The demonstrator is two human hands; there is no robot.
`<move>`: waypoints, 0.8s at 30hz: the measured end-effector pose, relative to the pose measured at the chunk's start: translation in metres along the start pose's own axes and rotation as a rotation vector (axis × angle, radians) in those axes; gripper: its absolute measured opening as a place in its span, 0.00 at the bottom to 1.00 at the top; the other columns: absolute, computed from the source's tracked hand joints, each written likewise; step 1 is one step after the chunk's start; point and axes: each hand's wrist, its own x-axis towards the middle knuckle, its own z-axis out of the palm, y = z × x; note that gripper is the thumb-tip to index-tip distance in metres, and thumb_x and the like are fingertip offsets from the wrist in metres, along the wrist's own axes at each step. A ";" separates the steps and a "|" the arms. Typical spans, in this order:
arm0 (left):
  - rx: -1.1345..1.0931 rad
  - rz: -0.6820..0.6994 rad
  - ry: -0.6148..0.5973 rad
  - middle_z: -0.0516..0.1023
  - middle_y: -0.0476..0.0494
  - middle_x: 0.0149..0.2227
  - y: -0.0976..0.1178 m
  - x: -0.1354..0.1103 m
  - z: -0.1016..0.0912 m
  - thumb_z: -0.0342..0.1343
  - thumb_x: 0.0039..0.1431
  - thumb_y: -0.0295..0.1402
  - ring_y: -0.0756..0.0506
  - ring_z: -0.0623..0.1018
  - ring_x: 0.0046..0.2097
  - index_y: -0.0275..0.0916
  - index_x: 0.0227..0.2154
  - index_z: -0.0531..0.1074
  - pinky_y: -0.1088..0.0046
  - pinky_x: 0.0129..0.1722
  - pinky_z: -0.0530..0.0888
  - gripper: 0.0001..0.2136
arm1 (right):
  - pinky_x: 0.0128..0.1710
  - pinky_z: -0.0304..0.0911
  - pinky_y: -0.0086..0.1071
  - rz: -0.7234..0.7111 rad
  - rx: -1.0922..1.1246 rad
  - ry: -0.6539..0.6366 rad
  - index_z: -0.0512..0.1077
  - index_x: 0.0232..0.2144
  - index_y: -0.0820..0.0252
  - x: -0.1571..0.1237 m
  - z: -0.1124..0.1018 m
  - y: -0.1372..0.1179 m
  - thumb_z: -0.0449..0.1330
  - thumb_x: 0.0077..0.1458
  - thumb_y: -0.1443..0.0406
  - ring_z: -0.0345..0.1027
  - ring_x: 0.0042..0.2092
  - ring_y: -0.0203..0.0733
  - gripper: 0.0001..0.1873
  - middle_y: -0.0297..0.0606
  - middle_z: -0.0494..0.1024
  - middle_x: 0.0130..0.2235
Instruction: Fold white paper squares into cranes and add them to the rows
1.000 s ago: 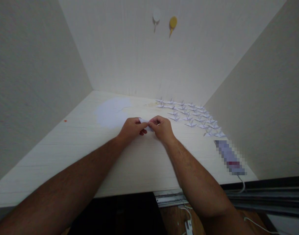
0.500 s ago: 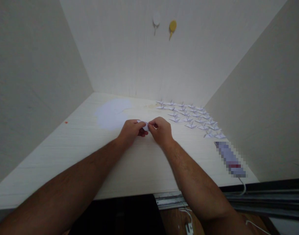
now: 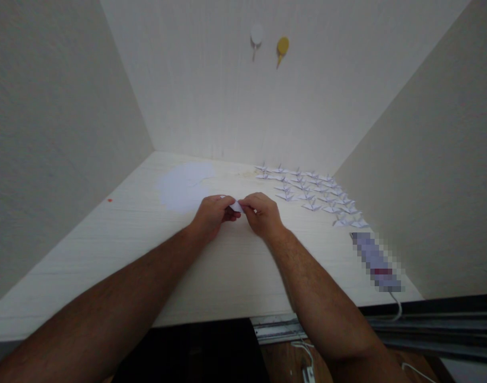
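Observation:
A small folded piece of white paper [image 3: 236, 206] is held between my two hands, just above the white tabletop [image 3: 227, 266]. My left hand [image 3: 212, 214] pinches its left part, thumb on top and fingers curled underneath. At its right end, the thumb and forefinger of my right hand [image 3: 262, 213] grip the edge. Most of the paper is covered by my fingers, so its exact folds are hard to make out. Behind my left hand lies a spread of white paper sheets [image 3: 183, 183]. Several folded white paper cranes [image 3: 307, 186] stand in rows beyond my right hand.
A blurred-out flat device [image 3: 375, 260] with a white cable [image 3: 398, 308] lies at the right edge. Walls close in the table at the back and both sides. A white hook [image 3: 257, 34] and a yellow hook [image 3: 283, 46] hang on the back wall.
The fingers of my right hand have shifted slightly on the paper's right end, and the paper's visible part looks more pointed. Both hands still hold it in nearly the same place.

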 end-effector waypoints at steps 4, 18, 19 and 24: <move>-0.041 -0.005 0.007 0.73 0.45 0.20 0.002 -0.001 0.000 0.59 0.44 0.32 0.48 0.75 0.22 0.35 0.20 0.70 0.74 0.22 0.70 0.06 | 0.43 0.65 0.33 -0.077 0.048 0.044 0.76 0.35 0.56 0.000 0.001 0.004 0.55 0.59 0.70 0.69 0.41 0.39 0.10 0.39 0.78 0.36; 0.016 0.064 -0.004 0.72 0.48 0.20 0.002 0.000 -0.003 0.66 0.43 0.37 0.49 0.75 0.22 0.34 0.24 0.69 0.76 0.20 0.69 0.13 | 0.30 0.67 0.30 0.490 0.491 0.157 0.75 0.34 0.60 0.005 0.005 -0.004 0.64 0.47 0.61 0.69 0.31 0.35 0.11 0.35 0.77 0.31; 0.025 0.073 -0.020 0.73 0.48 0.21 0.002 0.000 -0.003 0.66 0.43 0.37 0.50 0.75 0.23 0.34 0.24 0.70 0.76 0.21 0.70 0.13 | 0.30 0.67 0.30 0.530 0.525 0.148 0.75 0.33 0.60 0.006 0.005 -0.004 0.65 0.46 0.59 0.69 0.30 0.35 0.12 0.35 0.77 0.30; 0.042 0.094 -0.056 0.75 0.46 0.22 0.002 -0.001 -0.003 0.66 0.43 0.37 0.50 0.75 0.23 0.33 0.26 0.72 0.75 0.23 0.72 0.13 | 0.26 0.64 0.29 0.612 0.629 0.067 0.73 0.26 0.61 0.008 0.001 -0.007 0.65 0.44 0.57 0.66 0.24 0.33 0.13 0.33 0.74 0.23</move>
